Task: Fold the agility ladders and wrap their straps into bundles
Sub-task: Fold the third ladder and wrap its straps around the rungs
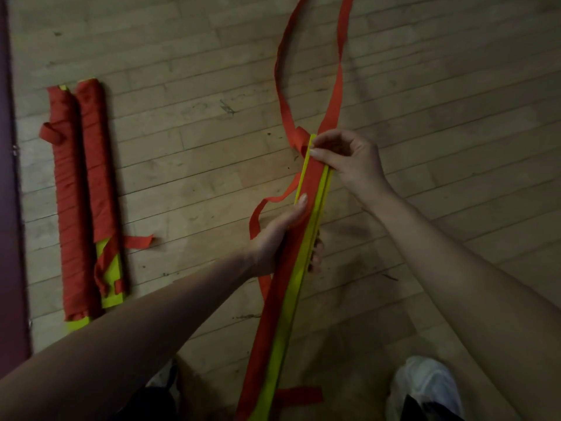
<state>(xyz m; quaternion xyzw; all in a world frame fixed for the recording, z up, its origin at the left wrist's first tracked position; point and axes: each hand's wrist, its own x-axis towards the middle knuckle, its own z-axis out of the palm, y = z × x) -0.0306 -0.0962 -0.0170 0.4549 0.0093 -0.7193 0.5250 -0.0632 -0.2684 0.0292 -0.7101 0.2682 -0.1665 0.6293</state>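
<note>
Long flat stack of yellow ladder rungs faced with red webbing, gripped mid-length by the left hand, thumb along the top and fingers curled underneath, with the right hand pinching its far end between thumb and fingertips. Loose red strap looping away from that far end over worn plank floor, open boards ahead and to the right. Well apart on the left, near a dark wall edge, two wrapped bundles side by side, tightly wound in creased red strap, yellow ends showing.
</note>
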